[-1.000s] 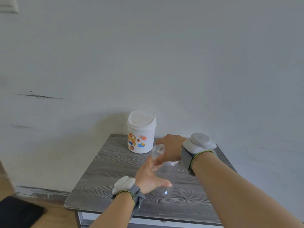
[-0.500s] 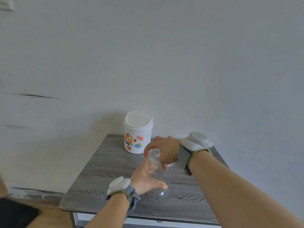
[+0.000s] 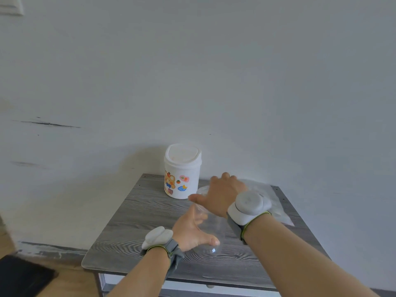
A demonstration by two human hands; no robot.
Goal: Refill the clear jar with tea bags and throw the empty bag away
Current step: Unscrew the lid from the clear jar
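A clear jar (image 3: 214,229) stands upright on the grey wood-grain table (image 3: 139,213), near its middle. My left hand (image 3: 190,231) wraps around the jar's side from the left. My right hand (image 3: 221,194) lies over the top of the jar, palm down on its clear lid (image 3: 201,190), thumb pointing left. A flat clear plastic bag (image 3: 277,202) lies on the table's back right part, partly hidden behind my right wrist; what it holds cannot be made out. A small white bin (image 3: 182,174) with cartoon stickers and a swing lid stands at the back.
The table stands against a pale wall. A white drawer front (image 3: 192,285) sits below the table's front edge. A black object (image 3: 21,277) lies on the wooden floor at the lower left.
My right hand has turned on the jar's lid, with the fingers swung toward the back. The view has shifted, so the plastic bag at the back right now shows.
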